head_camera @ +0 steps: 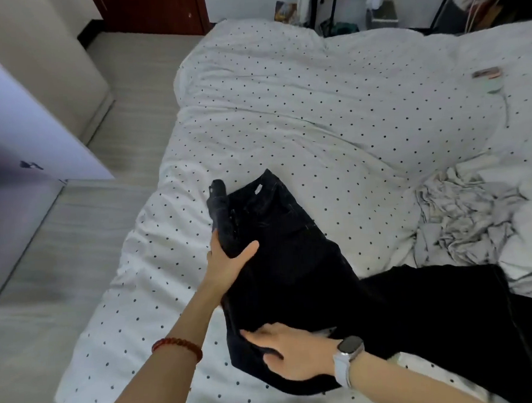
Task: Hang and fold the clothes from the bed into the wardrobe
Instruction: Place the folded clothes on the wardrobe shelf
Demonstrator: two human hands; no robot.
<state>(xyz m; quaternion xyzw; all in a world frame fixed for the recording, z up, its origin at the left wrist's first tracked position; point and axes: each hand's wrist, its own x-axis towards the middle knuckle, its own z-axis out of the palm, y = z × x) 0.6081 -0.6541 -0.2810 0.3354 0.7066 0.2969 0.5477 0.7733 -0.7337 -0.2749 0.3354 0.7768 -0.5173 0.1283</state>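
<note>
- Black denim trousers [280, 247] lie on the white dotted duvet [315, 105], waistband away from you, legs trailing off past your right wrist.
- Your left hand [228, 262] clasps the folded edge near the waist, thumb on top.
- Your right hand [286, 352] pinches the nearer edge, directly below the left.
- Both grips sit along one side; the long axis runs from them toward your right.

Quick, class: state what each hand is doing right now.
Left hand: grips the black trousers at their side.
Right hand: grips the trousers' lower edge.
</note>
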